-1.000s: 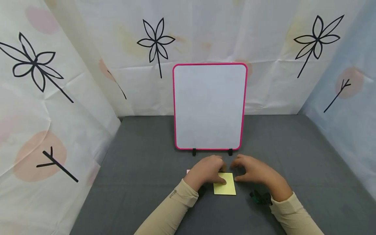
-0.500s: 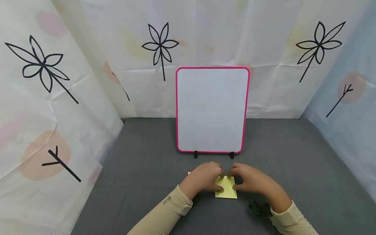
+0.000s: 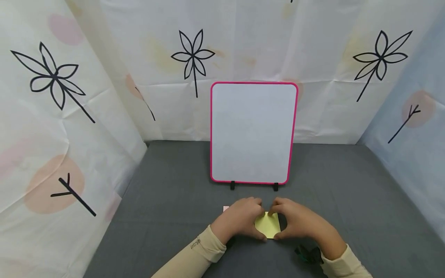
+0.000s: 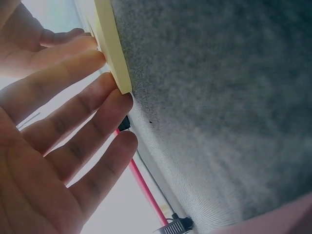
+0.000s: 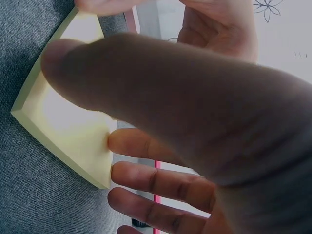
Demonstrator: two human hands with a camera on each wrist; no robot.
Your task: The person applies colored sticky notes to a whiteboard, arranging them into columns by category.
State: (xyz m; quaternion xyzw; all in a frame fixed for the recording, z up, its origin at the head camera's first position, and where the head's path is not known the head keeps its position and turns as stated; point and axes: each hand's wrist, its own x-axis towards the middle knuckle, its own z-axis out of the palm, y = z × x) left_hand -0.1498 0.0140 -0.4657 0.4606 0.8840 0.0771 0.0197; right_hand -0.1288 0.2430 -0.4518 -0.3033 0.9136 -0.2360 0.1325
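A yellow sticky note pad [image 3: 268,226] lies on the grey cloth between both hands. My left hand [image 3: 240,218] grips its left side, thumb at the near edge and fingers along the far edge; the left wrist view shows those fingertips against the pad's thick side [image 4: 117,53]. From the right, my right hand [image 3: 297,219] holds the same pad. In the right wrist view its thumb [image 5: 63,63] presses on the top sheet while the fingers touch the far edge. Whether a single sheet is lifted, I cannot tell.
Behind the hands stands a white board [image 3: 253,133] with a pink frame on small black feet. A pink paper piece [image 3: 226,208] shows partly behind the left hand. A dark green object [image 3: 307,255] sits by the right wrist. Printed cloth walls surround the grey table [image 3: 167,193].
My right hand has moved left onto the yellow sticky note pad. The left thumb has slid from the pad's top to its near edge. The head view has shifted slightly.
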